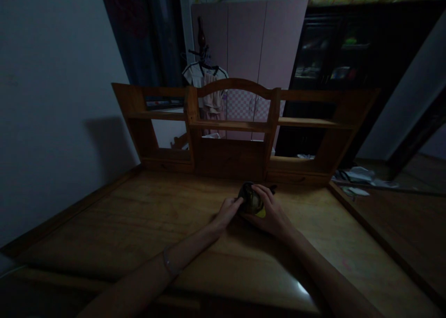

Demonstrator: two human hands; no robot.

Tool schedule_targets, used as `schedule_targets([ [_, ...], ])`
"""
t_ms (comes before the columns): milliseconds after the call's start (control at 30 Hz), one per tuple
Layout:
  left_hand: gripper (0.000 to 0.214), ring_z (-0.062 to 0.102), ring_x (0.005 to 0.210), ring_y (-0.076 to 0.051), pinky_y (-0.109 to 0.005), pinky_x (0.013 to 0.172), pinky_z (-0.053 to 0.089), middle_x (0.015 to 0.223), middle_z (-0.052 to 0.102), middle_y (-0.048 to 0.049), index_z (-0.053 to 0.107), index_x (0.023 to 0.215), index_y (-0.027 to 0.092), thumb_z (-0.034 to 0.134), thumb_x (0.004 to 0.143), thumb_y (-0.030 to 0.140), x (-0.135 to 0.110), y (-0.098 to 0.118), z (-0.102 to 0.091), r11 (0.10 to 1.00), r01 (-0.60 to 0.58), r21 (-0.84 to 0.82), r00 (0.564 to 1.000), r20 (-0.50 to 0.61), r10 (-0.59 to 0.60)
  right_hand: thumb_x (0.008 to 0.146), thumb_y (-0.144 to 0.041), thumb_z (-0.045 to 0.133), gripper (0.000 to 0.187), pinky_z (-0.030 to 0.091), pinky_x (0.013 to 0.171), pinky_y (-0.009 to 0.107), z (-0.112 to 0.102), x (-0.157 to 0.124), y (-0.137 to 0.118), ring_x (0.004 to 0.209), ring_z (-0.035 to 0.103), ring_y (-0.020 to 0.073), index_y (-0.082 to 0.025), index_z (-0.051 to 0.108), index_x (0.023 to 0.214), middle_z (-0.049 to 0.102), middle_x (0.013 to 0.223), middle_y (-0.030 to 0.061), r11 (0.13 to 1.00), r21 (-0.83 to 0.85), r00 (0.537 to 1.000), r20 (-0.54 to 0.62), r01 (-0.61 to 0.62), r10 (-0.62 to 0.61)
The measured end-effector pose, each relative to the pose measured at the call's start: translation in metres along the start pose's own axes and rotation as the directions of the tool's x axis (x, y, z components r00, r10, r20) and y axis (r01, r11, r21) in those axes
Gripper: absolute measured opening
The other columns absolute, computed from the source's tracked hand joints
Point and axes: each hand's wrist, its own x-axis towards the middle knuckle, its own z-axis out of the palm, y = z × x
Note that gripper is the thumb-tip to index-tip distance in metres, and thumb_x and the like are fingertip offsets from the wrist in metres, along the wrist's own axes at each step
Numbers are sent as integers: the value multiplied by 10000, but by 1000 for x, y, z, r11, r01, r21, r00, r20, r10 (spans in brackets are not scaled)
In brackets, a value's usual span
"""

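Note:
Both of my hands meet over the wooden desktop (167,202), around a small rounded dark object (253,202). Its surface has pale and yellow patches, and a dark tip juts out to the right behind my fingers. The dim light hides what kind of thing it is. My right hand (270,213) wraps around it from the right, fingers over the top and thumb side low. From the left, my left hand (230,209) is closed with its thumb and fingers pinching the object's left edge. A thin bracelet (167,261) circles my left wrist.
A wooden shelf unit (233,126) with small drawers stands along the desk's back edge. A wall (52,99) borders the left. Raised wooden edging (376,234) runs along the right. Behind are hanging clothes (212,85), pink cabinets (245,43) and a dark cabinet (324,53).

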Motion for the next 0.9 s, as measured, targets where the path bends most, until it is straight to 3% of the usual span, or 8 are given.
schedule_targets([
  [100,380,634,856,-220,-280,745,485,872,713,-79,702,932,103,632,772,441,0,-3,3,999,23,-37,998,51,-21,751,-285,737,779,450,1028,474,1,1,-1,1288,411,298,-260,315,1405,383,1391,121,999,0,999,12,34,-34],
  [267,410,625,885,-231,-289,775,479,913,702,-71,681,985,82,624,777,430,4,-12,4,998,-63,-9,992,106,63,709,-299,770,809,435,1039,468,-3,4,-3,1277,418,292,-248,323,1381,380,1393,122,999,38,998,65,-21,18],
  [467,415,625,834,-233,-277,720,477,889,697,-89,686,930,60,627,763,435,7,-19,-1,987,-124,101,992,52,119,718,-336,758,869,440,1029,436,-9,3,-5,1231,469,276,-223,259,1421,440,1351,131,993,102,985,171,-54,36],
  [900,270,618,821,-212,-272,738,479,875,692,-70,677,900,71,574,715,238,3,-13,2,993,-95,69,995,8,95,737,-338,743,823,447,999,462,-2,3,-3,1230,467,285,-258,284,1415,436,1365,116,996,56,985,158,-72,62],
])
